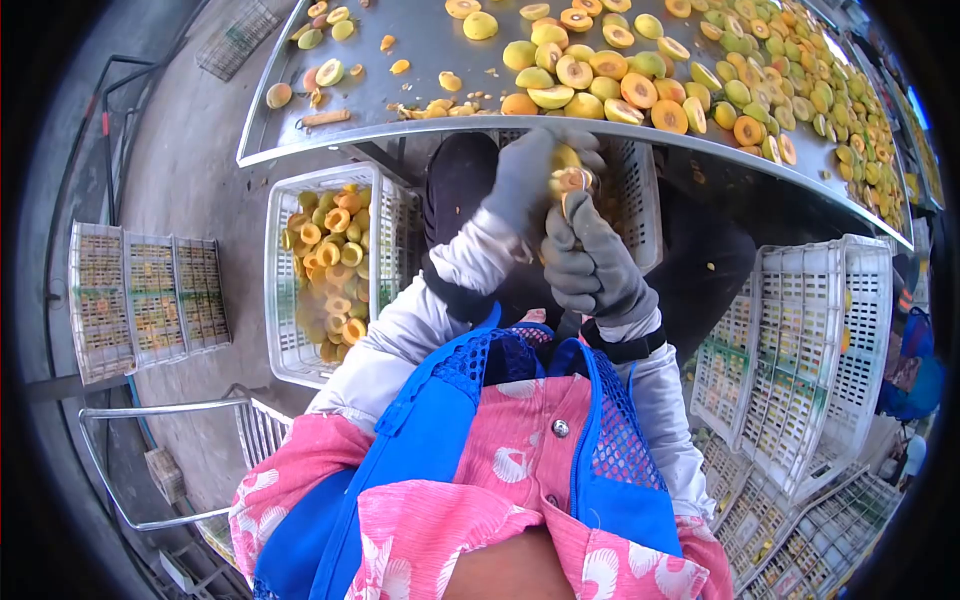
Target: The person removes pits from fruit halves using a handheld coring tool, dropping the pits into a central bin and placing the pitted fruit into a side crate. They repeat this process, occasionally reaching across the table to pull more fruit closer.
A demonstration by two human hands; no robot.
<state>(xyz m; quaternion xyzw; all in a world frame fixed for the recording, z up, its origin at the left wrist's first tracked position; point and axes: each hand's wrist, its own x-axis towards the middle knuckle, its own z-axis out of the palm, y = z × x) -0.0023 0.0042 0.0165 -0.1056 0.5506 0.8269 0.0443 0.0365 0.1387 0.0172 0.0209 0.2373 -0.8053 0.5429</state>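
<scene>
My left hand (527, 168) grips a fruit (568, 178) just beside the desk's (450, 128) edge; my right hand (597, 262) is closed against it, possibly on a tool I can't make out. Wet gloves could let the fruit slip, or a crowded thumb get nicked.

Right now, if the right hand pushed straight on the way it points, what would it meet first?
Most likely the fruit by its thumb, then the left hand, though blur and depth leave doubt.

Fruit (669, 116) lies on table (430, 45); crate (375, 240) sits left.
</scene>
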